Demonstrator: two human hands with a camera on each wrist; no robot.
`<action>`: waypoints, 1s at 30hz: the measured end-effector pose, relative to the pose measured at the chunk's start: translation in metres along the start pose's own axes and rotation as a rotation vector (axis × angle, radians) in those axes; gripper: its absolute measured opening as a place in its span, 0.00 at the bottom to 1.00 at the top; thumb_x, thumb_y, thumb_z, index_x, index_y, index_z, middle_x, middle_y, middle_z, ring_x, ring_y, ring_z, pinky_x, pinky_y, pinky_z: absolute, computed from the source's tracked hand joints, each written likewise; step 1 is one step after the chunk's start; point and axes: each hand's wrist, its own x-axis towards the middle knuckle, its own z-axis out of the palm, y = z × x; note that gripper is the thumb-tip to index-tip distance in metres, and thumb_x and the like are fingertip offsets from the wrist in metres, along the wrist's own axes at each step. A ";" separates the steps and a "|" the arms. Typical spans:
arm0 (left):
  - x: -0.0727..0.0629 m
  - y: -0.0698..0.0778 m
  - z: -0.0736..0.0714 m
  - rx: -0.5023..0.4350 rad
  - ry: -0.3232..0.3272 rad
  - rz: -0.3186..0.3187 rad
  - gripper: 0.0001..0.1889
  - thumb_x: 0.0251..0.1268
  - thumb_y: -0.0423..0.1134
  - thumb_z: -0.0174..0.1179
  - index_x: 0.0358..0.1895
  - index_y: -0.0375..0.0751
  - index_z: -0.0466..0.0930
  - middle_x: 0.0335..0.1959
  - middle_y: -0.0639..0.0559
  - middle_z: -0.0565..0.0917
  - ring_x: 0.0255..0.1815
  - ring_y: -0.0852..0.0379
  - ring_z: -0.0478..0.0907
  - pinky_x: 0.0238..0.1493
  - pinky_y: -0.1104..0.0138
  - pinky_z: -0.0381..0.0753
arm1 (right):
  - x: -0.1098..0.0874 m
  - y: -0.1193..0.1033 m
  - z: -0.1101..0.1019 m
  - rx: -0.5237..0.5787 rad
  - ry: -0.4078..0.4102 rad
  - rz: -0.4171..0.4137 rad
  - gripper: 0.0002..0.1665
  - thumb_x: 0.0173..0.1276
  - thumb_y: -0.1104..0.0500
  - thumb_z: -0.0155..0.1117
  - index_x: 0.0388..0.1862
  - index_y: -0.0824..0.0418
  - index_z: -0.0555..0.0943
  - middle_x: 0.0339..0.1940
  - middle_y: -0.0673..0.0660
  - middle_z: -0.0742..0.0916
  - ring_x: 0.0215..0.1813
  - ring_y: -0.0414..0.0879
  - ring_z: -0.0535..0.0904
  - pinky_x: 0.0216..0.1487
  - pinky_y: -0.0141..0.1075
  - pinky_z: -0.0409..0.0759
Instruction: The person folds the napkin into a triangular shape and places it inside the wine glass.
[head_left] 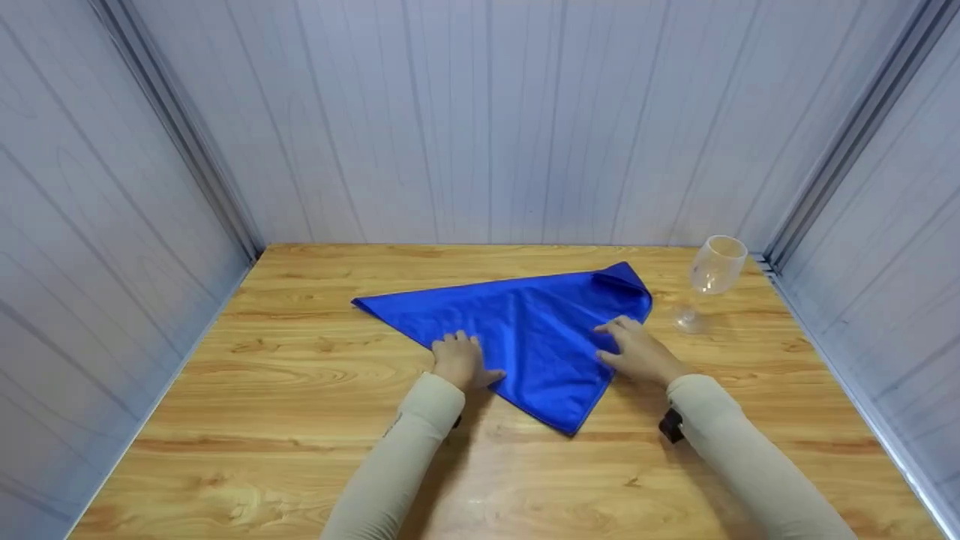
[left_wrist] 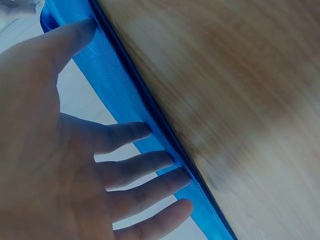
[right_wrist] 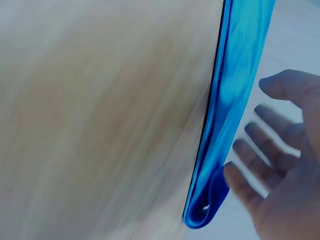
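A blue cloth [head_left: 525, 330] lies folded into a rough triangle on the wooden table, one corner toward me and its far right end curled over in a loop. My left hand [head_left: 459, 361] is at the cloth's near left edge; in the left wrist view its spread fingers [left_wrist: 135, 195] and thumb reach over the blue fabric [left_wrist: 107, 75]. Over the right part of the cloth is my right hand [head_left: 640, 351], thumb and fingers apart and nothing gripped. The right wrist view shows those fingers [right_wrist: 260, 160] beside the looped fold [right_wrist: 202, 210].
A clear stemmed glass [head_left: 718, 266] stands at the back right of the wooden table [head_left: 300, 420], beyond the cloth's looped end. Pale panelled walls [head_left: 487, 120] rise behind the table and along both sides.
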 end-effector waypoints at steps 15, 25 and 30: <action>0.001 0.000 0.000 -0.014 -0.005 0.001 0.48 0.56 0.77 0.56 0.65 0.38 0.74 0.53 0.39 0.78 0.55 0.41 0.76 0.53 0.49 0.77 | -0.002 0.014 -0.003 -0.158 -0.131 0.168 0.37 0.76 0.49 0.55 0.73 0.74 0.65 0.72 0.76 0.66 0.73 0.72 0.59 0.68 0.63 0.62; 0.006 -0.012 0.003 -0.064 -0.031 0.027 0.50 0.54 0.77 0.59 0.67 0.38 0.72 0.58 0.39 0.76 0.60 0.40 0.74 0.55 0.48 0.76 | -0.010 0.008 -0.002 -0.205 -0.127 0.124 0.37 0.76 0.50 0.57 0.70 0.77 0.67 0.68 0.77 0.70 0.70 0.73 0.64 0.66 0.63 0.65; 0.006 -0.019 0.002 -0.116 -0.020 0.049 0.48 0.54 0.74 0.61 0.67 0.38 0.73 0.59 0.39 0.76 0.60 0.39 0.74 0.55 0.48 0.77 | -0.012 0.002 -0.002 -0.241 -0.139 0.110 0.37 0.76 0.50 0.57 0.68 0.79 0.67 0.66 0.79 0.71 0.69 0.74 0.64 0.67 0.63 0.64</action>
